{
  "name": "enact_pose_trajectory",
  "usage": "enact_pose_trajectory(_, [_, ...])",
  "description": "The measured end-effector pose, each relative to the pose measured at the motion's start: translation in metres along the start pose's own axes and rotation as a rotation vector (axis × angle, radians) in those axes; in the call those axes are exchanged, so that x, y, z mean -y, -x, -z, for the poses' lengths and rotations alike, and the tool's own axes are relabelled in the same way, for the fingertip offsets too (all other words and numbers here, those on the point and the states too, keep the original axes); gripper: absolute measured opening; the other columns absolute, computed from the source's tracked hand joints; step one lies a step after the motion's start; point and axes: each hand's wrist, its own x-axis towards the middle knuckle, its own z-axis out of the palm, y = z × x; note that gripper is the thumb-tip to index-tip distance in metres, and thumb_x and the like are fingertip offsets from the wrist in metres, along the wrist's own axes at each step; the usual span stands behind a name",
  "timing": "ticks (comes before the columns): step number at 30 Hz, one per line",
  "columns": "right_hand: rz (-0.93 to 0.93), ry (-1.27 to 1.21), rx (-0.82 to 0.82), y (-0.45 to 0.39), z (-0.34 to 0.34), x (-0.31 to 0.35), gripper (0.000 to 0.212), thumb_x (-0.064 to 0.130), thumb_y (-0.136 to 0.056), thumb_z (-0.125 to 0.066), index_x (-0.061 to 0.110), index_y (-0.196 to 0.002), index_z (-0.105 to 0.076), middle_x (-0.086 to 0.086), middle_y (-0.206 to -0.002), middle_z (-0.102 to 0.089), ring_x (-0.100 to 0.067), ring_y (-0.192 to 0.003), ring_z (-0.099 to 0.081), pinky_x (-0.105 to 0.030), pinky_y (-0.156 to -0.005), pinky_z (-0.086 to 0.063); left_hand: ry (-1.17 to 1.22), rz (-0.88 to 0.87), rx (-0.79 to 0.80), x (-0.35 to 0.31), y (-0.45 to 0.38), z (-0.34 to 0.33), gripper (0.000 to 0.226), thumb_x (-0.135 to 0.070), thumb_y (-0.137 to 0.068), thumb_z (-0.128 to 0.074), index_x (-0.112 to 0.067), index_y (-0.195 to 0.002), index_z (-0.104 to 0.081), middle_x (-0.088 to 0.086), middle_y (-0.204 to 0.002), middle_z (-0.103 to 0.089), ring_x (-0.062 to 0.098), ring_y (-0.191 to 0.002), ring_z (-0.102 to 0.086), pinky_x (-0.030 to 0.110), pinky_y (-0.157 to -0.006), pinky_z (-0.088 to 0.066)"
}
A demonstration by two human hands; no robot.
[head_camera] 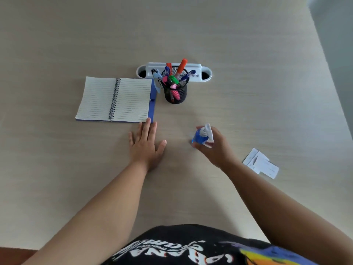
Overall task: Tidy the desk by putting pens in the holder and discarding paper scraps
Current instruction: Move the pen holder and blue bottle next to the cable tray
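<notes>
Pens in holder, right of notebook

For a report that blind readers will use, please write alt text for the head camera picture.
A person's right hand grips a small blue spray bottle above a pale desk, while the left hand lies flat beside an open spiral notebook. A black mesh holder full of pens stands behind, and paper scraps lie to the right.
</notes>
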Motion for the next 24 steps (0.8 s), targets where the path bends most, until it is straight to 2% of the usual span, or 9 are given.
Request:
enact_pose_trajectory(4, [-0.029,-0.016,-0.073,-0.051,0.009,0.016,0.038,0.021,-0.077,-0.075,0.025,-0.11,-0.059,0.001,-0.1,-0.066,-0.013,-0.09,-0.064,-0.017,-0.075,-0.05,0.011,-0.004,-0.026,0.005,0.0,-0.004,0.074,-0.063,-0.088,-0.031,-0.031,-0.152,-0.01,-0.008,-0.163,0.0,0.02,-0.15,-0.002,0.056,-0.116,-0.004])
enact_pose_trajectory(6, [-0.047,0.012,-0.166,-0.085,0.017,0.029,0.038,0.025,-0.077,-0.074,0.024,-0.111,-0.057,0.01,-0.091,-0.064,-0.006,-0.081,-0.063,-0.009,-0.066,-0.045,0.024,-0.009,-0.036,0.006,-0.001,-0.006,0.075,-0.063,-0.087,-0.03,-0.032,-0.152,-0.011,-0.009,-0.163,-0.001,0.02,-0.15,-0.004,0.056,-0.116,-0.006])
enact_pose_trajectory(8, [-0.043,0.07,-0.249,-0.116,0.024,0.039,0.04,0.028,-0.077,-0.073,0.023,-0.113,-0.056,0.019,-0.086,-0.059,0.004,-0.075,-0.057,-0.007,-0.058,-0.04,0.018,-0.011,-0.035,0.005,-0.001,-0.007,0.074,-0.064,-0.087,-0.028,-0.032,-0.152,-0.01,-0.009,-0.163,-0.002,0.021,-0.15,-0.004,0.055,-0.117,-0.007])
enact_pose_trajectory(11, [-0.035,0.121,-0.295,-0.15,0.029,0.044,0.043,0.031,-0.079,-0.071,0.02,-0.116,-0.054,0.013,-0.09,-0.06,0.004,-0.074,-0.054,-0.007,-0.056,-0.037,-0.005,0.001,-0.032,0.004,-0.001,-0.007,0.074,-0.065,-0.088,-0.025,-0.032,-0.152,-0.007,-0.01,-0.163,0.001,0.02,-0.149,-0.003,0.053,-0.118,-0.006])
enact_pose_trajectory(14, [-0.036,0.172,-0.268,-0.17,0.025,0.042,0.048,0.029,-0.08,-0.07,0.019,-0.122,-0.051,0.006,-0.097,-0.061,-0.012,-0.081,-0.057,-0.016,-0.061,-0.039,-0.013,0.004,-0.036,0.006,-0.002,-0.008,0.074,-0.065,-0.088,-0.025,-0.033,-0.152,-0.006,-0.011,-0.163,0.003,0.019,-0.149,-0.002,0.052,-0.118,-0.006])
enact_pose_trajectory(18, [-0.076,0.226,-0.226,-0.176,0.017,0.027,0.05,0.028,-0.082,-0.069,0.016,-0.127,-0.048,-0.004,-0.113,-0.064,-0.021,-0.094,-0.059,-0.027,-0.072,-0.044,0.002,-0.004,-0.034,0.007,-0.001,-0.01,0.074,-0.065,-0.088,-0.026,-0.034,-0.152,-0.004,-0.012,-0.162,0.005,0.019,-0.149,-0.001,0.053,-0.118,-0.006])
enact_pose_trajectory(20, [-0.078,0.24,-0.231,-0.175,0.015,0.022,0.05,0.029,-0.083,-0.069,0.016,-0.127,-0.048,-0.007,-0.118,-0.063,-0.023,-0.101,-0.059,-0.031,-0.079,-0.046,0.012,-0.006,-0.035,0.007,-0.001,-0.01,0.074,-0.066,-0.089,-0.025,-0.034,-0.152,-0.004,-0.012,-0.163,0.005,0.019,-0.15,-0.002,0.053,-0.118,-0.005])
enact_pose_trajectory(24, [-0.113,0.229,-0.24,-0.174,0.014,0.024,0.058,0.031,-0.079,-0.073,0.016,-0.129,-0.047,-0.005,-0.123,-0.061,-0.022,-0.107,-0.059,-0.03,-0.079,-0.045,0.005,-0.008,-0.023,0.008,-0.001,-0.009,0.073,-0.067,-0.089,-0.021,-0.034,-0.152,-0.003,-0.011,-0.163,0.006,0.019,-0.15,0.0,0.052,-0.118,-0.004])
